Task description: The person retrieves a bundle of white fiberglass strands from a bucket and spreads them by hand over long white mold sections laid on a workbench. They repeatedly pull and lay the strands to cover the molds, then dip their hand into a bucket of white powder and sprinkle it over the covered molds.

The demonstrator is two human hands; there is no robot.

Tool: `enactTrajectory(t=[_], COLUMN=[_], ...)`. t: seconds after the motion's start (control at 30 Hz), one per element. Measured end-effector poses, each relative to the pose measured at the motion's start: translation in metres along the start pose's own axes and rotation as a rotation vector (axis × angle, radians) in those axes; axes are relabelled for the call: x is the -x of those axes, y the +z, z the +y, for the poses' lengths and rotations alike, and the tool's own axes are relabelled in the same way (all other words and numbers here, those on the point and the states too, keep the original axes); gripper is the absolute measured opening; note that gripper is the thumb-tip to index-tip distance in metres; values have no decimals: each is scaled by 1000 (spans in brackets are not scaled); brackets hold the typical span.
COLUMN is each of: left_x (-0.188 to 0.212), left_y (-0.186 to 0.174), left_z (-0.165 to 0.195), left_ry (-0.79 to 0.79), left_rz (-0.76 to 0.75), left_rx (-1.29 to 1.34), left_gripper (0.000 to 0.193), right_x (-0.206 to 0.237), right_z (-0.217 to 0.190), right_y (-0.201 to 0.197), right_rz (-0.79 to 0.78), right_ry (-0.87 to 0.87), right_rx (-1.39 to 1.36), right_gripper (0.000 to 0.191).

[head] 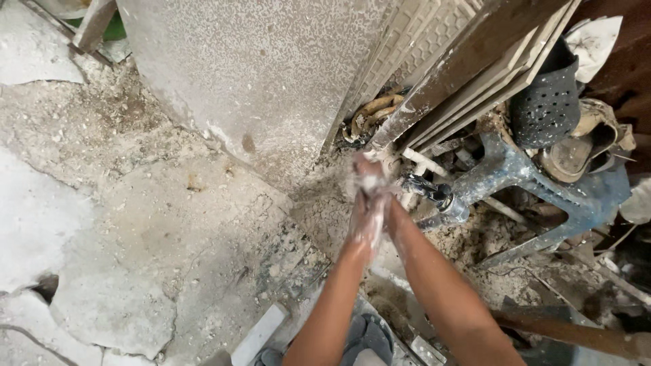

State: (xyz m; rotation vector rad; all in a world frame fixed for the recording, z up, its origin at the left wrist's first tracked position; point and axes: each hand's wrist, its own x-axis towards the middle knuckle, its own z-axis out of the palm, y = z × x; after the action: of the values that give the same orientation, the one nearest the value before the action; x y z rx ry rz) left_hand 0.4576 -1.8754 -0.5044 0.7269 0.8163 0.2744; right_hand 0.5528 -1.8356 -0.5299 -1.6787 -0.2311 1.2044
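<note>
My left hand point(364, 220) and my right hand point(377, 186) are pressed together palm to palm, both coated in white lather, just left of a small dark tap point(426, 188) low on the wall. The fingers blur with motion. Neither hand holds an object that I can make out. Both forearms reach up from the bottom middle of the view.
A rough plastered wall point(251, 74) rises ahead. Stacked boards and tiles point(468, 74) lean to the right. An overturned blue plastic chair point(542, 193), a black perforated shoe point(549, 102), worn sandals point(583, 146) and rubble fill the right. Cracked concrete floor point(122, 224) lies left.
</note>
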Motion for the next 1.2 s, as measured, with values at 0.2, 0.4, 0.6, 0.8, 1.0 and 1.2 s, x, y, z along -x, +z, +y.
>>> enactTrajectory(t=[0.2, 0.4, 0.6, 0.8, 1.0, 1.2], left_x=[-80, -98, -80, 36, 78, -27], left_y=[-17, -20, -20, -24, 11, 10], left_z=[12, 15, -14, 0, -11, -13], left_ry=[-219, 24, 250, -18, 93, -194], left_rz=[127, 290, 150, 63, -7, 181], left_rx=[155, -61, -18, -433, -99, 183], left_gripper=[53, 47, 47, 64, 107, 118], right_x=[22, 80, 54, 10, 15, 32], right_z=[33, 38, 8, -23, -42, -30], right_y=[2, 6, 7, 6, 42, 48], right_rz=[-50, -129, -4, -46, -339, -169], right_ry=[-143, -189, 183, -390, -202, -240], right_rx=[-289, -383, -416, 553, 713, -93], right_gripper=[41, 51, 31, 20, 38, 31])
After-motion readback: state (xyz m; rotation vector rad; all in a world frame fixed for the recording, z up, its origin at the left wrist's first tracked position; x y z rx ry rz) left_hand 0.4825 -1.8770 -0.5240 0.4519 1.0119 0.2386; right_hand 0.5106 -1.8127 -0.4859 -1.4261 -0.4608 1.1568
